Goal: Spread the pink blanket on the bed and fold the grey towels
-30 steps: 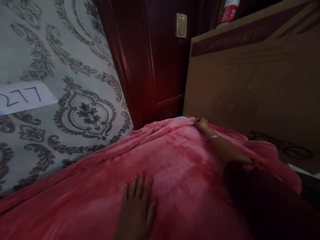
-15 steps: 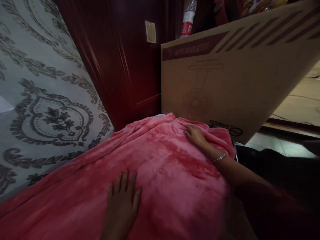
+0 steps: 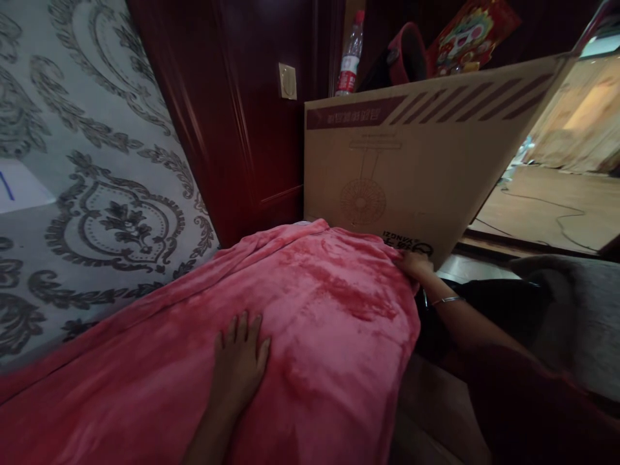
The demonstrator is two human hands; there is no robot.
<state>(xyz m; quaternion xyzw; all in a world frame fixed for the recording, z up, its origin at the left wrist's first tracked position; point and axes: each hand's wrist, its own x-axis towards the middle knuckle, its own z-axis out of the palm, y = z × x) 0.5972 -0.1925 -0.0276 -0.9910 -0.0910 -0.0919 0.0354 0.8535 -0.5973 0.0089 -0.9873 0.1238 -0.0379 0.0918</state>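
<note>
A pink-red plush blanket (image 3: 310,323) lies spread before me, mottled where the pile runs in different directions. Flat on its near middle rests my left hand (image 3: 241,361), palm down with the fingers spread. At the blanket's far right edge my right hand (image 3: 416,265) is closed on the fabric; the fingertips are partly hidden in the folds. A thin bracelet (image 3: 449,299) circles the right wrist. The blanket drapes down along its right side.
A large cardboard box (image 3: 416,168) stands beyond the blanket, with a plastic bottle (image 3: 349,61) and a red packet (image 3: 472,35) at its top. Patterned wallpaper (image 3: 121,226) is on the left, beside a dark red wooden panel (image 3: 227,116). A grey furry cover (image 3: 591,316) is at right.
My right hand has moved right from the blanket's top to its edge and closed on it. My left hand has stayed nearly in place. The view has tilted up and turned right.
</note>
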